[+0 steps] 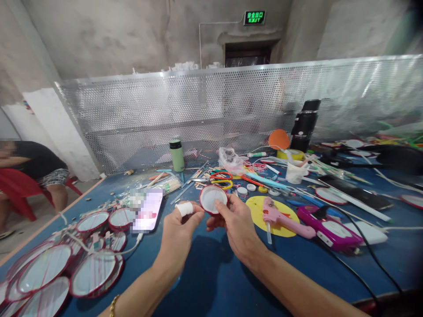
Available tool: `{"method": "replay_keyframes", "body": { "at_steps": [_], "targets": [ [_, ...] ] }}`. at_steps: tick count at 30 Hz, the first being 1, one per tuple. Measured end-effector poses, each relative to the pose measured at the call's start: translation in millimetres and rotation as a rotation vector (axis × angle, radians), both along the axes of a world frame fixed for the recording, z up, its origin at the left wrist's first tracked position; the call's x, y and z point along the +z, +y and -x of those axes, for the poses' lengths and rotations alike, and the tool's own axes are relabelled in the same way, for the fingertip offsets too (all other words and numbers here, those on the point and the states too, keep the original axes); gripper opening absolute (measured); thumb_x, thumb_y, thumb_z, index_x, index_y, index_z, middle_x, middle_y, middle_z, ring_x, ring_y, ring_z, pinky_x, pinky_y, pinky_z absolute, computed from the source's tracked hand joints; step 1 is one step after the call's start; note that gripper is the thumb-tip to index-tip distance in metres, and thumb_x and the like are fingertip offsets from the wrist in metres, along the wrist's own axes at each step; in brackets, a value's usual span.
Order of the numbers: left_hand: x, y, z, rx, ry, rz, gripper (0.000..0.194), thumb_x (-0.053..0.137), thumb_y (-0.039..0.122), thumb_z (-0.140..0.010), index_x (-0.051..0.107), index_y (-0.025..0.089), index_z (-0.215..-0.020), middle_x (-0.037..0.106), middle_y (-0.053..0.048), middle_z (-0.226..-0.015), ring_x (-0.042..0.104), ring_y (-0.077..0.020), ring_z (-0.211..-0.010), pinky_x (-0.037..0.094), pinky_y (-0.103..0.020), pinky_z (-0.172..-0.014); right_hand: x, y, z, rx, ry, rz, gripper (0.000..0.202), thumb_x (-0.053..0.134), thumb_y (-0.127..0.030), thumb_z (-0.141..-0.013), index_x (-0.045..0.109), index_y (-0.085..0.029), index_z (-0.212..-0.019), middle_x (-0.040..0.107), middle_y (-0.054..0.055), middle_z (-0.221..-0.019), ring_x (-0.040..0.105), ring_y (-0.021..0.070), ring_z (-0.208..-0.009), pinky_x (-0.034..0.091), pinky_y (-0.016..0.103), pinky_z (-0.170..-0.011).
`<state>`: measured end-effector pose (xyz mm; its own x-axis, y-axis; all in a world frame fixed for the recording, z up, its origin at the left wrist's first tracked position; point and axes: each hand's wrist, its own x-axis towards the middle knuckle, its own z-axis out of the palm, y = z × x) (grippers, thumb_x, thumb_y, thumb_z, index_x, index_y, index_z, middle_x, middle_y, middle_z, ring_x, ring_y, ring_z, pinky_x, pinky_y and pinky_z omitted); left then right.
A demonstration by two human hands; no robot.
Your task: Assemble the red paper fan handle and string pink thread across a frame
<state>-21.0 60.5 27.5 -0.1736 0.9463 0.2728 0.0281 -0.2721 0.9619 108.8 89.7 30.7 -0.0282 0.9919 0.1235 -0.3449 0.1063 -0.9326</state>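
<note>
A small round white disc with a dark red rim [209, 197] is held up over the blue table. My right hand [238, 223] grips its right side, the thumb lying across the white face and the fingers behind. Just left of the disc, my left hand [180, 226] has thumb and index finger pinched together near the rim. White tape [185, 208] wraps one of its fingers. Whatever sits in that pinch, if anything, is too small to make out. Behind the disc lie scissors with red and yellow handles [222, 178].
Several red-rimmed discs [94, 273] pile up at left beside a lit phone [148, 210]. At right, a pink glue gun [280, 218] rests on a yellow disc [253, 211], near a purple device [330, 229] and cables. A green bottle [177, 157] and black flask [304, 125] stand behind.
</note>
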Motion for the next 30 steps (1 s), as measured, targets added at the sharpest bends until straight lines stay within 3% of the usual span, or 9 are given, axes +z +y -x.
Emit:
{"method": "replay_keyframes", "body": {
  "at_steps": [5, 20, 30],
  "targets": [
    [0.0, -2.3, -3.3, 0.015, 0.023, 0.043, 0.015, 0.07, 0.032, -0.079, 0.07, 0.017, -0.076, 0.063, 0.001, -0.068, 0.051, -0.0138, -0.068, 0.041, -0.024, -0.066, 0.1, 0.1, -0.5, -0.003, -0.01, -0.003, 0.029, 0.067, -0.035, -0.075, 0.051, -0.019, -0.093, 0.067, -0.003, -0.061, 0.064, 0.0177, -0.042, 0.054, 0.03, -0.038],
    [6.7, -3.2, -7.0, 0.151, 0.126, 0.038, 0.021, 0.069, 0.035, -0.074, 0.07, 0.015, -0.081, 0.068, -0.001, -0.066, 0.059, -0.0163, -0.061, 0.043, -0.026, -0.059, 0.5, -0.5, 1.0, -0.026, -0.066, 0.003, 0.027, 0.066, -0.035, -0.075, 0.052, -0.019, -0.093, 0.067, -0.001, -0.061, 0.063, 0.0202, -0.039, 0.053, 0.032, -0.036],
    [-0.6, -1.0, -9.2, 0.124, 0.15, 0.018, 0.015, 0.065, 0.03, -0.076, 0.067, 0.016, -0.081, 0.066, 0.0, -0.066, 0.059, -0.0157, -0.062, 0.045, -0.027, -0.061, -0.5, 1.0, 0.7, -0.037, -0.096, 0.005, 0.026, 0.065, -0.035, -0.075, 0.053, -0.02, -0.093, 0.067, -0.001, -0.062, 0.063, 0.0196, -0.039, 0.056, 0.033, -0.038]
  ]
}}
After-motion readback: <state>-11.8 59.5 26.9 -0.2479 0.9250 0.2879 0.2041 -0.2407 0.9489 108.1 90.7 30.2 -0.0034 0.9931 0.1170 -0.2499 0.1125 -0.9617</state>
